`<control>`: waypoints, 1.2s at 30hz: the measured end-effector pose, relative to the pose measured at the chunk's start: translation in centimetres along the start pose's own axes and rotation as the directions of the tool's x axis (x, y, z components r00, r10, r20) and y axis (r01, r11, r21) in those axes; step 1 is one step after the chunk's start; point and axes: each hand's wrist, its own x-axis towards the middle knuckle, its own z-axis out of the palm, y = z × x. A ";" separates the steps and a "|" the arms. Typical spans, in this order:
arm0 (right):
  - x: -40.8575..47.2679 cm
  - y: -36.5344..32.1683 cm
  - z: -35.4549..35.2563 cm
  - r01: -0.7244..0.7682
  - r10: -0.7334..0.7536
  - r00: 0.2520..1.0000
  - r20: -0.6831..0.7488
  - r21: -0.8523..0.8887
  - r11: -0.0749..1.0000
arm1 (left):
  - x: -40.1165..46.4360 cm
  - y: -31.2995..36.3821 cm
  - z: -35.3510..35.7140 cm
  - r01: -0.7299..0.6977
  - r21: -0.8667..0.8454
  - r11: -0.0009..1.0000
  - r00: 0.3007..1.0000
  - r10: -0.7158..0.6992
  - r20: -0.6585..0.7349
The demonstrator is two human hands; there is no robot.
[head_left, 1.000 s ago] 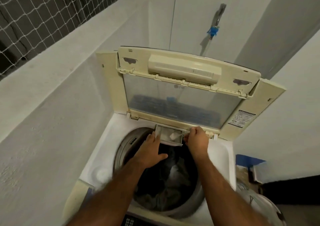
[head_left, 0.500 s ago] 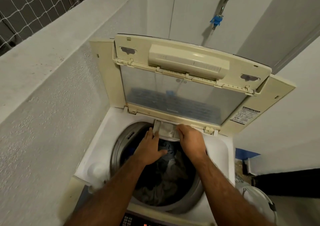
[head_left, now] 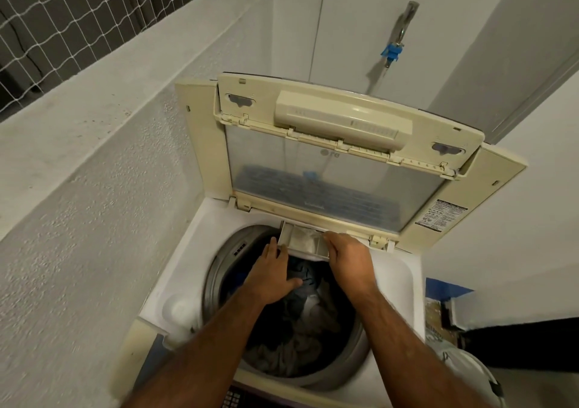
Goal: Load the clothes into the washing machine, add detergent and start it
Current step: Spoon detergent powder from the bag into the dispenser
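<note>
A person stands over a top-loading washing machine (head_left: 175, 282) on a narrow balcony, both bare forearms reaching in from six o'clock. At nine o'clock runs a rough plastered parapet (head_left: 78, 188) with white safety netting (head_left: 62, 16) strung above it at eleven o'clock. The left hand (head_left: 272, 277) hovers over the drum's far rim, fingers nearly straight and loosely spread, fingertips touching the left front corner of the detergent drawer (head_left: 305, 242), thumb out to the right; it grasps nothing. The drawer, a pale tray with white powder in its compartments, sits pulled out from the back edge of the tub opening at twelve o'clock of the drum, its long axis running left to right and its open face upward. Below it, dark and grey clothes (head_left: 300, 323) lie heaped inside the drum. The right hand (head_left: 349, 259) rests on the drawer's right end, fingers curled down over its front edge; whether it truly grips cannot be told. The yellowed lid (head_left: 338, 157) stands folded upright behind. At one o'clock a tap with a blue fitting (head_left: 391, 52) juts from the wall.
</note>
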 end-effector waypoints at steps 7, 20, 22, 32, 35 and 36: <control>-0.5 -0.8 -1.0 -0.102 0.121 0.986 -0.119 0.157 0.982 | -1.8 -0.4 -1.3 -0.015 -0.013 1.000 0.998 0.014 -0.053; -0.3 -11.2 -4.1 -0.256 0.497 0.866 0.054 0.902 0.349 | -15.1 -4.0 -10.1 -0.086 -0.049 0.995 0.874 0.051 -0.483; 0.0 -14.0 -4.7 -0.232 0.442 0.894 0.072 0.919 0.318 | -17.8 -4.6 -11.9 -0.096 -0.019 0.995 0.821 0.068 -0.566; 0.4 -32.4 -7.0 -0.130 0.088 0.988 0.124 0.989 0.071 | -32.8 -8.4 -21.1 -0.050 0.088 0.995 0.535 0.101 -0.839; -0.1 -37.4 -7.2 -0.142 -0.028 0.989 0.142 0.990 0.022 | -36.2 -10.7 -22.9 -0.004 0.077 0.997 0.496 0.069 -0.865; -0.2 -38.8 -7.0 -0.146 -0.068 0.987 0.148 0.989 0.025 | -37.1 -11.6 -23.3 0.018 0.074 0.997 0.492 0.056 -0.869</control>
